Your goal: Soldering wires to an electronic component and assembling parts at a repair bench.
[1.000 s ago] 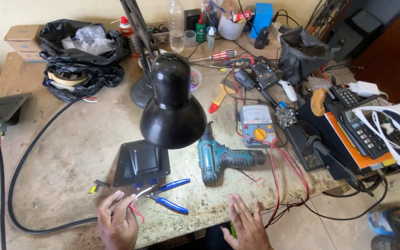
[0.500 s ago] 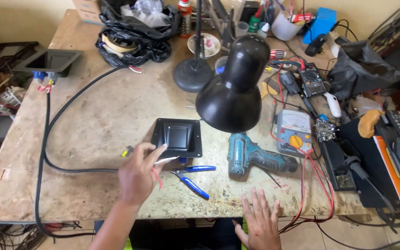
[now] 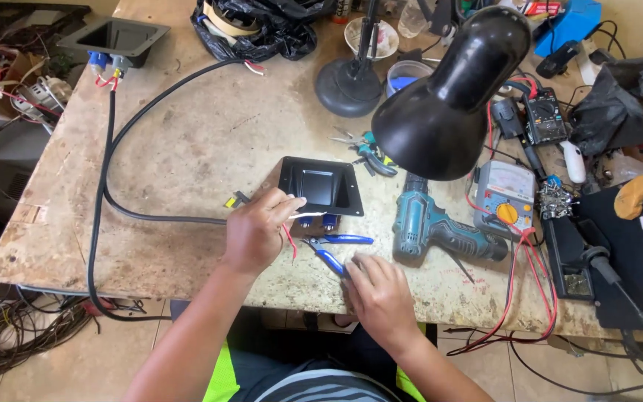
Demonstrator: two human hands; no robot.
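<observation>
Head view, looking down at my bench: my left hand (image 3: 256, 231) is closed in a pinch around thin wires (image 3: 292, 223), a white one poking out past my fingertips toward three o'clock and a red one hanging below my palm. My right hand (image 3: 381, 292) lies at about four o'clock from the left, fingers curled down onto the tabletop and touching the lower handle of the blue-handled pliers (image 3: 334, 249); I cannot tell whether it truly grips them. The pliers lie between my two hands. Just beyond my left fingertips, at one o'clock, sits the black recessed metal plate (image 3: 320, 185), with blue connectors showing at its near edge. At three o'clock from the plate lies the teal cordless drill (image 3: 440, 227), and over it leans the black desk lamp (image 3: 448, 97). A second pair of pliers (image 3: 366, 149) rests at twelve o'clock from the plate. A thick black cable (image 3: 109, 149) runs off at nine o'clock across the worn wooden table (image 3: 187, 134). A multimeter (image 3: 501, 197) sits beyond the drill.
</observation>
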